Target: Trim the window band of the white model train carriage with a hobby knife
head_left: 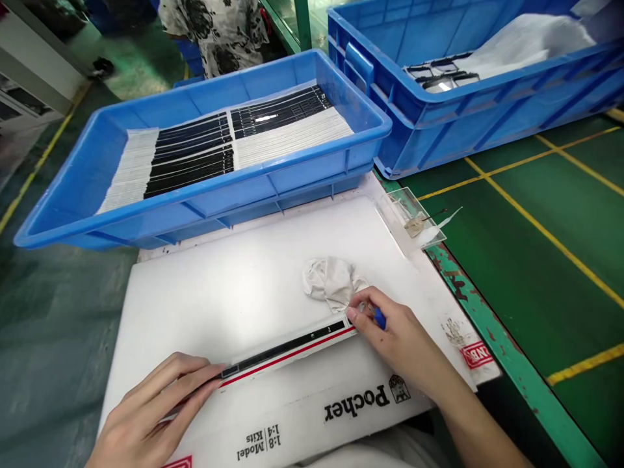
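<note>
A long, narrow black strip (283, 351) with a pale border is tilted above the white board (205, 292). A red line runs along its near side; I cannot tell whether it belongs to the strip. My left hand (160, 403) is closed on the strip's left end, between thumb and fingers. At the other end, my right hand (390, 325) pinches the strip's corner with thumb and index finger. A small blue object (379, 318) shows within the right hand, mostly hidden by the fingers. Just beyond that hand lies a crumpled white cloth (331, 279).
A blue tray (273, 185) behind the board holds rows of black-and-white strips. At the right back stands a larger blue crate (419, 136) with white sheeting inside. A clear plastic box (419, 221) sits by the green table edge (487, 318). Another person's patterned clothing (219, 32) shows behind.
</note>
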The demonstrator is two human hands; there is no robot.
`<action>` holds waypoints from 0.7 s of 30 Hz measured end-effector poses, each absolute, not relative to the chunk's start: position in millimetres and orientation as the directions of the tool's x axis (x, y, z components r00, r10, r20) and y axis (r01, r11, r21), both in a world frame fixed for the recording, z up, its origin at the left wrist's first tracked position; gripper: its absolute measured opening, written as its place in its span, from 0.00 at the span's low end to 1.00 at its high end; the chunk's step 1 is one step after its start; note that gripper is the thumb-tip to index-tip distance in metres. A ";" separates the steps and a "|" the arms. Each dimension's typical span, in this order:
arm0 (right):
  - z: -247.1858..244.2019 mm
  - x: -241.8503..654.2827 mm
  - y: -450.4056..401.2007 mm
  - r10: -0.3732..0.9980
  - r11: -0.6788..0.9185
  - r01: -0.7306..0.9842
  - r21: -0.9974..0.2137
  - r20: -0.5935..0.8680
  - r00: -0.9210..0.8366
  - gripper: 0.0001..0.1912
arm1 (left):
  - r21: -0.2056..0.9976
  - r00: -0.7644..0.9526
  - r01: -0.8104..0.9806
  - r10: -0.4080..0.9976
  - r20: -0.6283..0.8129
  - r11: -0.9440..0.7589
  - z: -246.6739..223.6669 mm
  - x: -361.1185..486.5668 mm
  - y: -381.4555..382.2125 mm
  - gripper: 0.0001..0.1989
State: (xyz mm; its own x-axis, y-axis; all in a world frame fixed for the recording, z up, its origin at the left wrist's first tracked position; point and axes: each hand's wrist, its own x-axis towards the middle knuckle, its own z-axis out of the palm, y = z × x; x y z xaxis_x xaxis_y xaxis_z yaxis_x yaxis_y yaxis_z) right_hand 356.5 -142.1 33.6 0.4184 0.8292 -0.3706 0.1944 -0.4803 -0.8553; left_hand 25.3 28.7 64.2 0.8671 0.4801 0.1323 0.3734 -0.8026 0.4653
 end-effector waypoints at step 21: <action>15.0 334.5 -149.4 0.775 -0.547 0.288 -0.786 -0.346 0.529 0.22 | 0.546 0.831 0.275 0.481 0.280 -0.792 40.0 23.3 13.5 0.13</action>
